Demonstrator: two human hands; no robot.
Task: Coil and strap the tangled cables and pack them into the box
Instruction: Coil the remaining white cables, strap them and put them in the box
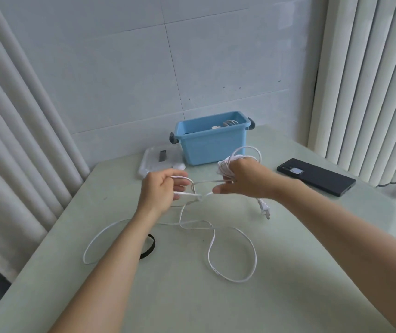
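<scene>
One white cable (199,197), part-coiled. Several turns form a coil (224,168) round the right hand (242,179) at frame centre. The rest lies in loose loops on the surface (288,272) below, with the plug (264,209) at lower right of that hand.

Right fingers curl inside the turns, and the thumb appears to pinch a strand. Left hand (162,186), just to the left, has its fingers curled round a loop beside a knot.

Handling, as judged: light, thin, limp, slick; likely to spring open if released and to snag on itself. Hold is best taken beside the knot and across the whole coil.

One black strap (150,246) by the left forearm. One blue box (212,145), upper centre, with something pale coiled inside. One lid (158,162) to its left. One phone (316,176) at right.
</scene>
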